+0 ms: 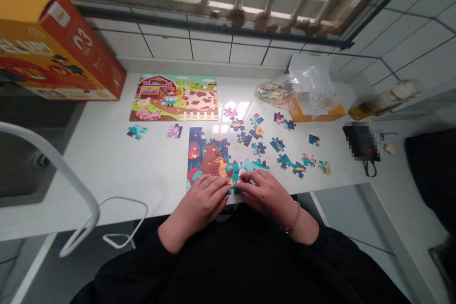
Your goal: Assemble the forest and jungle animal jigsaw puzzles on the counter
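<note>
A partly joined jigsaw puzzle (213,156) with a brown bear and a white rabbit lies at the counter's near edge. My left hand (206,197) rests over its lower left part, fingers stretched out side by side and tips touching the puzzle. From the right, my right hand (265,190) reaches in, thumb and index finger closed at a puzzle piece (241,171) showing the rabbit. My fingers hide part of the puzzle's bottom rows. Several loose puzzle pieces (278,144) are scattered to the right.
A finished farm puzzle (174,97) lies behind, beside an orange box (71,47). At the back right, a plastic bag of pieces (278,92) leans by an open orange tray (320,116). A sink (28,161) and white tap hose (67,166) are left, a bottle (370,107) right.
</note>
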